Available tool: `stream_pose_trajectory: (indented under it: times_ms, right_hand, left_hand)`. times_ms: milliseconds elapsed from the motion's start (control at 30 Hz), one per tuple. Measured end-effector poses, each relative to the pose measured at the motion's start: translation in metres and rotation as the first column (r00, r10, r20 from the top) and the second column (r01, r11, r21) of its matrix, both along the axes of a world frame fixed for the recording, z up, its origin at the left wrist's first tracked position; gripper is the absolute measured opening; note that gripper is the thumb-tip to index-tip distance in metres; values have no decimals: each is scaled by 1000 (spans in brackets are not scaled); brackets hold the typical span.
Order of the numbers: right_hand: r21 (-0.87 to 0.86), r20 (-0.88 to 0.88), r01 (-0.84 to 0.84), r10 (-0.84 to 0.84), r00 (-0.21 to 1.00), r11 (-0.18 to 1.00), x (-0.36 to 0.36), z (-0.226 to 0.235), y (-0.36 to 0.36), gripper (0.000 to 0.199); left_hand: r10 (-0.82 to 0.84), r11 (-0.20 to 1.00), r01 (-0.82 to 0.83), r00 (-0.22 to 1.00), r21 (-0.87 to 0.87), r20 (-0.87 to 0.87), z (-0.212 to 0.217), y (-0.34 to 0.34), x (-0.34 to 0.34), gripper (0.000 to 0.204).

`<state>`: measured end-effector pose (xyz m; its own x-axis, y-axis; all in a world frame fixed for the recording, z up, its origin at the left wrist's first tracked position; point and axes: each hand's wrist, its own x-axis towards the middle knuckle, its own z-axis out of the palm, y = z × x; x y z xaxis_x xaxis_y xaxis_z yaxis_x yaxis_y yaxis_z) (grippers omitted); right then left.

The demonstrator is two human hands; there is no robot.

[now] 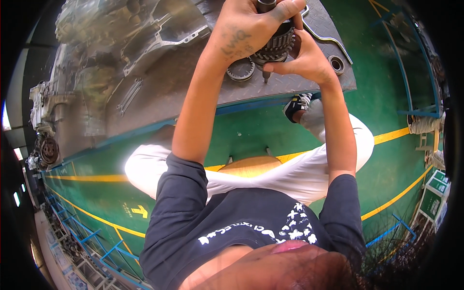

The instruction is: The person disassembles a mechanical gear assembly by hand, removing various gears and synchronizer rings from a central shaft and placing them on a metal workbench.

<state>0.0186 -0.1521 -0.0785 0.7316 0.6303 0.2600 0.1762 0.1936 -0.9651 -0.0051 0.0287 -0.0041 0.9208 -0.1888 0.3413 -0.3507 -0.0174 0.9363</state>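
A dark steel gear shaft [278, 46] stands nearly upright over the far part of the metal bench [193, 104], its toothed gears stacked along it. Around its upper end my left hand [253, 29] is closed, the thumb lying across near the shaft's top. My right hand [311, 58] grips the gears from the right side, with the thumb low on the stack. Below the gears, the narrow shaft tip points down toward the bench top; whether it touches cannot be told. Beside it on the left lies a toothed metal ring [240, 69].
To the right are a round bearing [336, 64] and a bent metal rod [331, 39]. A cast gearbox housing [159, 41] takes up the bench's left side, with wrenches [129, 96] in front. A wooden stool [249, 166] is beneath me on the green floor [237, 128].
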Motion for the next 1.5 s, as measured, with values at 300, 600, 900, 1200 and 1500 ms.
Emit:
stream_pose_trajectory:
  times_ms: [300, 600, 900, 1200, 1500]
  right_hand:
    - [-129, 15, 36, -34, 999, 991, 3, -18, -4, 85]
    - [11, 15, 139, -140, 990, 990, -10, -14, 6, 88]
    - [71, 65, 340, -345, 936, 938, -34, -20, 26, 80]
    - [143, 154, 781, -793, 589, 608, -64, -21, 74, 80]
    - [-52, 94, 524, -519, 850, 850, -40, -18, 44, 71]
  left_hand:
    - [-13, 999, 12, 1000, -37, -27, -3, 1, 2, 30]
    - [21, 998, -22, 1000, -61, -16, -4, 3, -1, 31]
    - [60, 995, -68, 994, -77, -96, -3, -4, -2, 32]
    - [146, 986, -145, 989, -87, 7, -2, -19, -10, 26]
    - [74, 997, -75, 996, -23, -42, -5, -9, -4, 28]
